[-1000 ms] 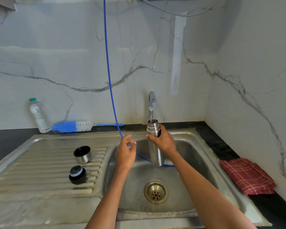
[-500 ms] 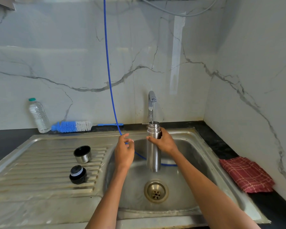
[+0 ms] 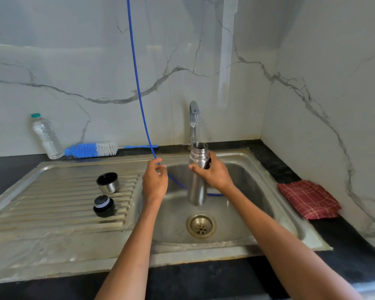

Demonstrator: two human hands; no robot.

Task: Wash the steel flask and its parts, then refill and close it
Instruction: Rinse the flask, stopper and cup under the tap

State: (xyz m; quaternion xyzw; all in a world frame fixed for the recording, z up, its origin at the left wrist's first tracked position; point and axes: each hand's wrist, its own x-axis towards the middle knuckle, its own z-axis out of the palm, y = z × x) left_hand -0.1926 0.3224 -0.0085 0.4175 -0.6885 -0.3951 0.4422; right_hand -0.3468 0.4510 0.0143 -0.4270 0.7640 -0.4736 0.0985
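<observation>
Two hands work over the sink. The right hand wraps the upper body of the steel flask, holding it upright above the basin with its open mouth under the tap, where water runs in. Wet polished steel is likely slippery and growing heavier as it fills, so a full grip below the neck suits it. The left hand, fingers loosely curled, pinches the blue hose. The steel cup and the stopper sit on the drainboard.
</observation>
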